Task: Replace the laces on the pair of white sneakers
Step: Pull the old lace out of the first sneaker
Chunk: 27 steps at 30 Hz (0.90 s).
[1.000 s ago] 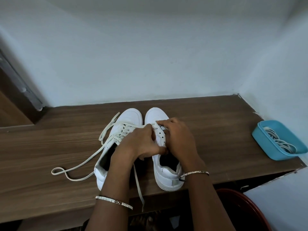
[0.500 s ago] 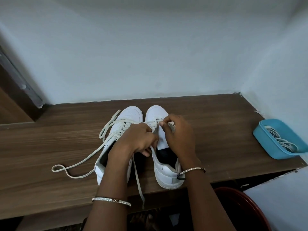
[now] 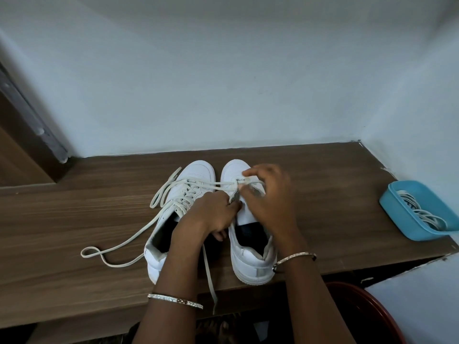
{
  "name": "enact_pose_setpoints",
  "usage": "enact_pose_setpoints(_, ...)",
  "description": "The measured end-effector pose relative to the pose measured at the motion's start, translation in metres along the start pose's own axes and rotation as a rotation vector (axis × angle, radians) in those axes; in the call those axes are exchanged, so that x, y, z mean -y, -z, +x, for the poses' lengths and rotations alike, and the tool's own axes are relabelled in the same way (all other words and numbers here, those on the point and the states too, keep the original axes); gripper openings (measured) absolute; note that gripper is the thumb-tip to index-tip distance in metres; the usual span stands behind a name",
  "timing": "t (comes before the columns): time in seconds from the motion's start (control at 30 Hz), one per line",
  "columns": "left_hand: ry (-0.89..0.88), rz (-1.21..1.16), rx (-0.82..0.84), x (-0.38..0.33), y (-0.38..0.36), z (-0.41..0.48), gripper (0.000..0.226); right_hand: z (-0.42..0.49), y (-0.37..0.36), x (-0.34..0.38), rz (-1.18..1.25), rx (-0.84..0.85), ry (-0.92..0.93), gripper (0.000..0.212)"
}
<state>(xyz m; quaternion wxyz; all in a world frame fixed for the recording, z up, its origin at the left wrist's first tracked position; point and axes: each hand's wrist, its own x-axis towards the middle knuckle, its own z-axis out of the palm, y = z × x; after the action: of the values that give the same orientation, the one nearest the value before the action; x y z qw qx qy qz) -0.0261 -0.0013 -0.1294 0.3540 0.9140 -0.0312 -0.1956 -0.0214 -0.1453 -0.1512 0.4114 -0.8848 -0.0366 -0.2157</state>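
Note:
Two white sneakers stand side by side on a brown wooden shelf (image 3: 74,214), toes toward the wall. The left sneaker (image 3: 173,219) is loosely laced. An off-white lace (image 3: 124,242) runs across its eyelets to the right sneaker (image 3: 250,256) and trails left over the wood in a loop. One end hangs over the front edge. My left hand (image 3: 211,214) grips the right sneaker's eyelet flap beside the tongue. My right hand (image 3: 268,202) pinches the lace at the front eyelets of the right sneaker.
A blue plastic tray (image 3: 397,214) with several coiled white laces sits at the shelf's right end, near the side wall. A dark red round basin (image 3: 367,316) stands below the front edge at right. A door frame (image 3: 32,135) stands at far left.
My right hand has moved forward toward the toe of the right sneaker, drawing the lace taut across from the left sneaker. My left hand stayed at the eyelet flap.

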Motion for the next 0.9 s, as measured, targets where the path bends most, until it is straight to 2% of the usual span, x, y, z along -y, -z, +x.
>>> enact_pose_setpoints(0.1,-0.007,-0.035,0.016,0.003,0.001,0.001,0.042,-0.004,-0.007,0.001,-0.284,0.098,0.074,0.017)
enact_pose_setpoints(0.2,-0.013,-0.053,0.022,0.004,0.000,0.001,0.043,-0.003,-0.007,-0.003,-0.378,0.108,0.026,0.006)
enact_pose_setpoints(0.27,-0.013,-0.052,0.028,0.003,0.001,0.001,0.043,-0.004,-0.006,-0.007,-0.300,0.051,0.024,0.003)
enact_pose_setpoints(0.33,-0.007,-0.050,0.038,0.003,0.001,0.001,0.043,-0.003,-0.003,-0.004,-0.041,-0.072,-0.028,0.004)
enact_pose_setpoints(0.43,0.018,-0.060,0.043,0.003,0.001,0.003,0.039,0.006,0.010,-0.004,0.461,-0.274,-0.417,0.016)
enact_pose_setpoints(0.5,0.017,-0.062,0.043,0.002,0.002,0.002,0.036,0.010,0.022,-0.018,0.709,-0.398,-0.709,0.017)
enact_pose_setpoints(0.57,0.013,-0.050,0.039,0.001,0.001,0.001,0.036,0.009,0.030,-0.029,0.761,-0.412,-0.900,0.013)
enact_pose_setpoints(0.6,0.011,-0.045,0.038,0.001,0.001,0.001,0.036,0.007,0.030,-0.035,0.723,-0.395,-0.924,0.010)
enact_pose_setpoints(0.63,0.011,-0.042,0.038,0.001,0.001,0.002,0.036,0.006,0.028,-0.036,0.679,-0.391,-0.895,0.003)
enact_pose_setpoints(0.67,0.011,-0.040,0.039,0.002,0.001,0.002,0.037,0.006,0.025,-0.035,0.614,-0.392,-0.800,0.008)
enact_pose_setpoints(0.73,0.011,-0.038,0.046,0.003,0.001,0.003,0.038,0.008,0.022,-0.024,0.415,-0.332,-0.497,0.021)
enact_pose_setpoints(0.8,0.005,-0.032,0.046,0.004,0.000,0.004,0.040,0.006,0.016,-0.014,0.149,-0.178,-0.241,0.024)
enact_pose_setpoints(0.9,-0.023,-0.032,0.048,0.005,0.000,0.005,0.040,-0.002,0.005,-0.004,-0.109,0.047,-0.046,0.021)
